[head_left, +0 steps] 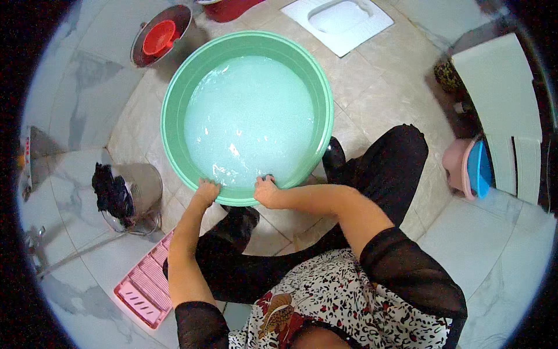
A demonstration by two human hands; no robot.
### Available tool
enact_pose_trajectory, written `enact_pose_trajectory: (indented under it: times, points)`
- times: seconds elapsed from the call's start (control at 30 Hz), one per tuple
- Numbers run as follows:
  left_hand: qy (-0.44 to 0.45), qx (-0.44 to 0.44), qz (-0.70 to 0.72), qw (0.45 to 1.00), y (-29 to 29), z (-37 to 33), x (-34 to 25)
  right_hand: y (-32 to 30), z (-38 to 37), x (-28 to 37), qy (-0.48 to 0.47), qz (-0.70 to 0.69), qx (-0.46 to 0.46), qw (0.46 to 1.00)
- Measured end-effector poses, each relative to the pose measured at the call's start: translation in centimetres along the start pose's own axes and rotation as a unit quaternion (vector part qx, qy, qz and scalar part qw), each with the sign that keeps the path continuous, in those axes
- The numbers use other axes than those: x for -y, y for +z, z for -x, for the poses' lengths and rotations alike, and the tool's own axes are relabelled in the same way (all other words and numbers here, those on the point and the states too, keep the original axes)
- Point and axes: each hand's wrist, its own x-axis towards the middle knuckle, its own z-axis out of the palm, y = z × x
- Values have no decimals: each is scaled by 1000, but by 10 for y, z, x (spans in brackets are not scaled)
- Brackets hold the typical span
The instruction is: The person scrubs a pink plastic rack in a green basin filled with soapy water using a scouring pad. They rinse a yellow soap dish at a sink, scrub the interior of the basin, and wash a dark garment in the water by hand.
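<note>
A large round green basin (249, 198) stands on the tiled floor in front of me, holding pale, slightly cloudy water (250, 116) with bright glints on it. My left hand (207, 191) is at the near left part of the rim, its fingers curled over the edge toward the water. Closed at the near rim, a little to the right, is my right hand (267, 193). A small dark spot shows by its fingertips; I cannot make out what it is. The fingertips of both hands are partly hidden.
A bucket with a red scoop (159, 38) stands beyond the basin's left side. Left of me are a bin with a black bag (110, 192) and a pink washboard (145, 285). A white squat toilet (340, 26) lies far off. Pink and blue basins (465, 166) lean at the right.
</note>
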Motion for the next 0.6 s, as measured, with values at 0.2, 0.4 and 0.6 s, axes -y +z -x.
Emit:
enact_pose_trajectory:
  times: [0.2, 0.4, 0.6]
  points:
    - [27, 87, 81, 993, -55, -9, -50, 23, 30, -62, -76, 37, 66, 994]
    - [103, -11, 120, 987, -98, -45, -100, -6, 70, -159, -129, 84, 69, 986]
    - [107, -34, 202, 973, -168, -105, -148, 1, 90, -267, -88, 182, 82, 976]
